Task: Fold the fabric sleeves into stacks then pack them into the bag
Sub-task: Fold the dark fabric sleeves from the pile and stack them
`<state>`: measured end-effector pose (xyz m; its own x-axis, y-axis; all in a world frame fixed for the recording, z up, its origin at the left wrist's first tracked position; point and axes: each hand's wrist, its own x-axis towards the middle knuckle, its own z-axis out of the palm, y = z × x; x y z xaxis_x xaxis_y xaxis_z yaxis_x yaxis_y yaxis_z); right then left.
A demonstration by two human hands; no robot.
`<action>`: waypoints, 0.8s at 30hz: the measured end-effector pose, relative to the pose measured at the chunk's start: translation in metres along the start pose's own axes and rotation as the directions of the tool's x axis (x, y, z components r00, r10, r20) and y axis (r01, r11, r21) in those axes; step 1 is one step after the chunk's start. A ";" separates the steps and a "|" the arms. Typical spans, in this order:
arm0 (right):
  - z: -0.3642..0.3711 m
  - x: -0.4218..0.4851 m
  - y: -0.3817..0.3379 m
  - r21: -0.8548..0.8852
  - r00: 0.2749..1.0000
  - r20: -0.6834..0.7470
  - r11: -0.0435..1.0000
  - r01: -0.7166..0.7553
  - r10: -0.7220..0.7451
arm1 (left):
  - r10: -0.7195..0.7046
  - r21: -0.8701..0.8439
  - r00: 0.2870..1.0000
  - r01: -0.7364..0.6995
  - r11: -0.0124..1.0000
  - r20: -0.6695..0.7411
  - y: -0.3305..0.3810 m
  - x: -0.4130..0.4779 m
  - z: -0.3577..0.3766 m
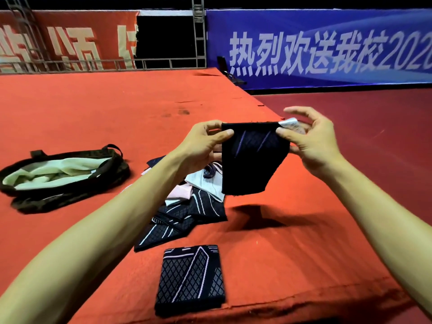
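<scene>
1. Red-carpeted platform point(117, 108); blue banner point(327, 24) behind.
2. Left hand point(201, 146) and right hand point(313, 141) each pinch a top corner of a dark sleeve point(252, 160), which hangs between them, off the platform.
3. Below the hands: loose sleeve pile point(187, 206); folded stack point(190, 279) nearer the person.
4. Bag point(63, 176) lies open, left of the left hand.

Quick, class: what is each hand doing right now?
Left hand: pinches top corner of the black diamond-patterned fabric sleeve.
Right hand: pinches its other top corner.
</scene>
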<state>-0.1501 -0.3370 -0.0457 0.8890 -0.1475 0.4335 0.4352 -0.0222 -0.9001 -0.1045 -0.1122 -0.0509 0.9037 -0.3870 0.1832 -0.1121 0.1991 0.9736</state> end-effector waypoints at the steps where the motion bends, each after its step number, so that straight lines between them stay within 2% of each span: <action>1: -0.003 -0.001 -0.008 -0.003 1.000 0.012 1.000 0.017 -0.017 | 0.015 -0.012 1.000 -0.015 1.000 0.017 0.006 -0.002 0.004; 6: -0.013 0.003 -0.040 0.002 0.997 0.072 1.000 0.019 -0.019 | 0.041 -0.007 0.998 -0.041 0.999 0.049 0.033 -0.003 0.016; 9: -0.018 0.003 -0.037 -0.032 0.995 0.100 0.999 -0.015 0.018 | 0.003 0.024 0.998 -0.004 1.000 0.059 0.032 -0.005 0.018; 13: -0.017 -0.013 0.020 -0.170 0.988 0.111 0.981 -0.091 0.111 | -0.097 0.147 0.995 0.092 0.985 0.025 -0.024 -0.008 0.004; 17: -0.016 -0.029 0.101 -0.359 0.966 0.171 0.925 -0.122 0.194 | -0.208 0.324 0.977 0.210 0.922 -0.042 -0.105 -0.013 -0.015; 20: -0.018 -0.030 0.137 -0.467 0.971 0.183 0.883 -0.052 0.154 | -0.181 0.467 0.982 0.182 0.865 -0.046 -0.137 -0.009 -0.028; 24: -0.018 -0.028 0.150 -0.454 0.985 0.152 0.891 -0.001 0.078 | -0.118 0.517 0.993 0.111 0.849 -0.019 -0.141 -0.002 -0.034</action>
<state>-0.1124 -0.3538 -0.1934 0.9317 0.0037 0.3633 0.3226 -0.4684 -0.8225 -0.0766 -0.1087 -0.1935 0.9184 -0.3904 0.0646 -0.2089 -0.3395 0.9171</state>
